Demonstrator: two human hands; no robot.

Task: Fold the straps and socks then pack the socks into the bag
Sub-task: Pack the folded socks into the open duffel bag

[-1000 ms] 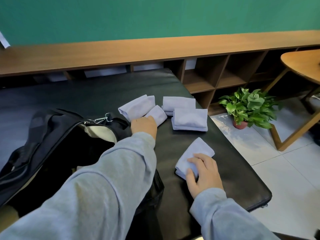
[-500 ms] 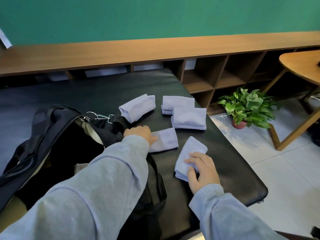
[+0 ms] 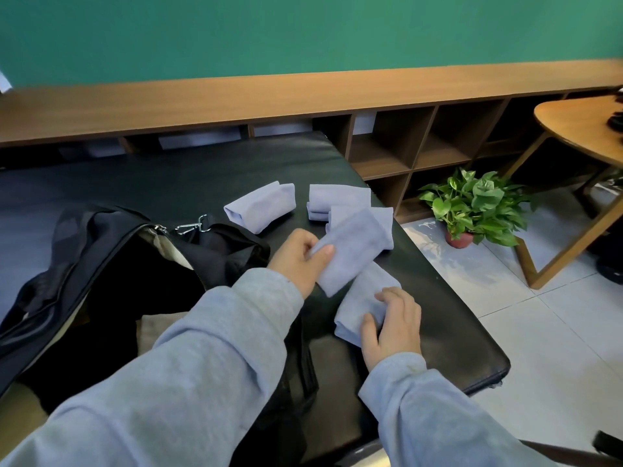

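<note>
Your left hand (image 3: 298,256) pinches a folded sock (image 3: 350,252) raised above the bench (image 3: 438,318), long axis slanting away to the right, the open bag (image 3: 111,264) lying immediately left, while your right hand (image 3: 392,326) grips a second sock (image 3: 362,303) on the bench

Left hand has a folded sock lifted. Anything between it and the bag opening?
Nothing visible. The left hand holds the folded sock just right of the black bag, whose zipped mouth gapes open toward it. Only the bag's near edge with its metal clip lies between.
</note>
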